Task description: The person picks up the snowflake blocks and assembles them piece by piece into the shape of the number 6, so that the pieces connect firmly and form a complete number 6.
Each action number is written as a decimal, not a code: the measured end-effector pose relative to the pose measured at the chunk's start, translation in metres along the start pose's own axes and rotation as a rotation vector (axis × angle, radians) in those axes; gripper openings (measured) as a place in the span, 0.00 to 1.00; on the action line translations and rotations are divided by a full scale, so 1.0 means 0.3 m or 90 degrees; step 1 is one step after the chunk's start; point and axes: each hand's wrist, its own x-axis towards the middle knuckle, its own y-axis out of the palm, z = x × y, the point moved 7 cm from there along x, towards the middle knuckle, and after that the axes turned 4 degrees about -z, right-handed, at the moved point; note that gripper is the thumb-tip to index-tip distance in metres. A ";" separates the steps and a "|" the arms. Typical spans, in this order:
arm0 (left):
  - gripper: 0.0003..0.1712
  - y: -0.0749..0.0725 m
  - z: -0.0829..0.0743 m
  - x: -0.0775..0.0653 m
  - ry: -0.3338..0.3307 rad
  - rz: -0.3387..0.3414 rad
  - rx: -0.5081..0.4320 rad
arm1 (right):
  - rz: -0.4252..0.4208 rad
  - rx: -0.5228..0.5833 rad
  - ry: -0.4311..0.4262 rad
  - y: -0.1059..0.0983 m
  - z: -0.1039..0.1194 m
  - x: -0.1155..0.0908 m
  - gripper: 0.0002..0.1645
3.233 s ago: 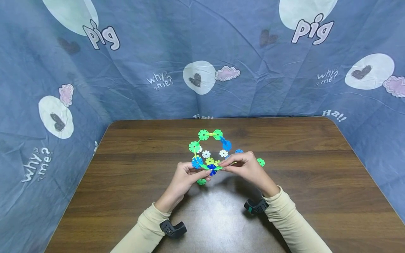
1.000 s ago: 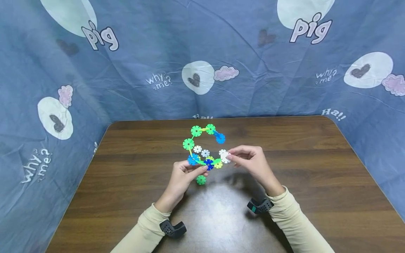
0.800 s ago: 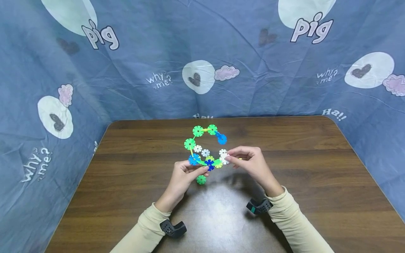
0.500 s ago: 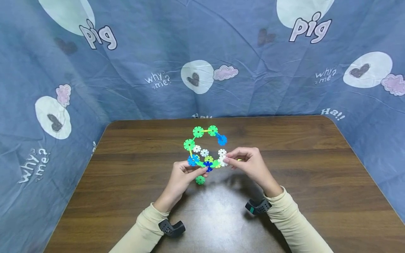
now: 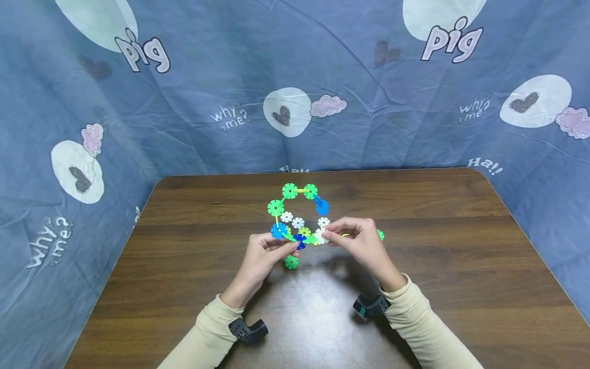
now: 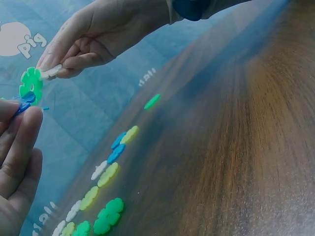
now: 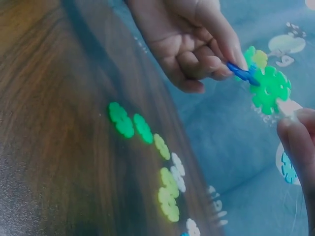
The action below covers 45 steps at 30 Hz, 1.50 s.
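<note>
My left hand (image 5: 265, 259) pinches a dark blue notched plastic disc (image 5: 300, 241) between thumb and fingers. That disc is part of a curved chain of interlocking snowflake discs (image 5: 275, 207), green, yellow and blue, held above the table. The chain loops away from me and comes round to a blue disc (image 5: 322, 207) at the far right. My right hand (image 5: 361, 246) pinches a white snowflake disc (image 5: 320, 236) at the edge of the green disc (image 7: 270, 90) beside the dark blue one. In the right wrist view the white disc meets that green rim; how deep it sits is hidden by fingertips.
Loose snowflake discs lie on the brown wooden table (image 5: 184, 287) behind and below the chain: several white (image 5: 298, 223), yellow (image 5: 304, 232) and green (image 5: 292, 262) ones. Another green disc (image 5: 380, 234) lies right of my right hand. A blue patterned cloth (image 5: 193, 133) hangs behind.
About three seconds ago my right hand was at the green disc with no white disc visible in it. It now holds a white disc there, and over the last second has moved slightly left.
</note>
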 end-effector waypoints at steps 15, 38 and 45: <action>0.12 -0.003 0.008 0.004 -0.010 -0.026 -0.017 | 0.049 0.017 0.016 0.001 -0.016 0.015 0.07; 0.15 0.027 0.021 -0.007 -0.027 0.004 -0.024 | 0.052 0.064 0.039 0.035 -0.024 0.000 0.12; 0.15 0.043 0.009 -0.019 -0.031 -0.003 -0.010 | 0.067 0.026 0.007 0.095 -0.023 -0.019 0.10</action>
